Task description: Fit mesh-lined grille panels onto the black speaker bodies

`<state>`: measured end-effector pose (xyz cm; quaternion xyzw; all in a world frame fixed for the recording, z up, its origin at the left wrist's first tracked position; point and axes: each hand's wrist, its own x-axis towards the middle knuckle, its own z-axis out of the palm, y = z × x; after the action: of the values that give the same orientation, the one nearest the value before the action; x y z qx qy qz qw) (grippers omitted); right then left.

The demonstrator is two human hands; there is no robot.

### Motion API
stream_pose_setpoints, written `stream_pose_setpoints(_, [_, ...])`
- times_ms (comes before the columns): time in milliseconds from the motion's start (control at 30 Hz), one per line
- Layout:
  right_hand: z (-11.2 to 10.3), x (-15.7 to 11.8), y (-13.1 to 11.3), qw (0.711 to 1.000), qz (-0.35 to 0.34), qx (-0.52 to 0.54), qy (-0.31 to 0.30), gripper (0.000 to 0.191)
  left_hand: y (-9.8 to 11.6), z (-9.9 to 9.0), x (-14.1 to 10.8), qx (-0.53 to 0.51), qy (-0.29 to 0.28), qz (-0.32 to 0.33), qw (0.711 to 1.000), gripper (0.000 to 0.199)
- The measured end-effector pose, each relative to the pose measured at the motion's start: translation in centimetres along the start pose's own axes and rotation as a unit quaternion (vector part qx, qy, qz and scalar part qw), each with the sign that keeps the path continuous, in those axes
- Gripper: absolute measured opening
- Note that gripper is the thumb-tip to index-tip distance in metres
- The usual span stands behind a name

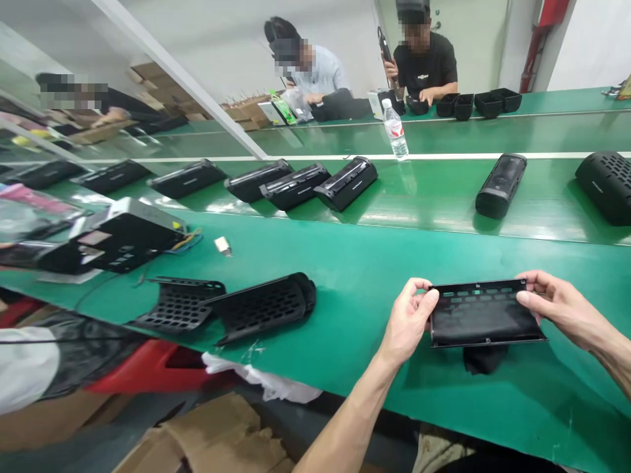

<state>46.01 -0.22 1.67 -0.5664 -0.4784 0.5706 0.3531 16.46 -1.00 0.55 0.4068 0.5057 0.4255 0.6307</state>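
A black slotted panel is held up over the green table, its hollow side showing. My left hand pinches its left end, thumb on the upper corner. At the upper right corner, my right hand grips it with the thumb in front. A small black cloth-like piece lies on the table just below the panel. To the left, a perforated black cover rests beside some longer black covers that appear stacked.
Several black units, one of them here, sit along the green conveyor. A water bottle stands beyond them. A boxy device and small white block are left. People sit across the line.
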Motion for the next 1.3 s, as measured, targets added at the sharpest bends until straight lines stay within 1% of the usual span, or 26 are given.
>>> stream_pose_setpoints(67, [0.1,-1.5,0.6,0.999,0.010,0.044,0.015,0.064,0.0,0.6,-1.4,-0.024,-0.011,-0.002,1.000,0.066])
stream_pose_setpoints(133, [0.1,-2.7,1.3,0.998,0.010,0.060,0.030,0.060,0.0,1.1,-2.6,-0.025,-0.020,0.006,0.999,0.066])
stream_pose_setpoints(200, [0.0,-3.7,1.8,0.998,0.004,0.063,0.027,0.056,0.0,1.5,-3.3,-0.014,-0.011,0.019,1.000,0.061])
stream_pose_setpoints(300, [-0.1,-4.7,2.2,0.998,-0.003,0.064,0.014,0.052,-0.3,1.9,-4.0,0.008,0.007,0.024,1.000,0.056])
stream_pose_setpoints(467, [-0.1,-5.9,2.5,0.996,0.003,0.092,0.011,0.053,-1.1,2.1,-4.6,0.019,0.007,0.022,1.000,0.056])
stream_pose_setpoints(700, [-0.1,-6.6,3.4,0.994,0.009,0.112,0.015,0.055,-1.8,2.1,-5.0,0.054,0.027,0.046,0.997,0.051])
stream_pose_setpoints(833, [0.0,-6.8,3.6,0.993,0.008,0.115,0.006,0.054,-2.0,2.2,-5.2,0.054,0.033,0.049,0.997,0.053])
stream_pose_setpoints(933, [0.1,-7.0,3.5,0.993,0.010,0.118,0.005,0.053,-2.0,2.2,-5.4,0.029,0.022,0.056,0.998,0.056])
stream_pose_setpoints(1133, [0.6,-7.1,3.1,0.992,0.023,0.123,0.018,0.058,-2.5,1.7,-5.6,-0.035,-0.007,0.050,0.998,0.056])
stream_pose_setpoints(1300, [0.9,-6.9,3.1,0.992,0.033,0.119,0.021,0.062,-3.1,1.4,-5.4,-0.059,0.004,0.032,0.998,0.057])
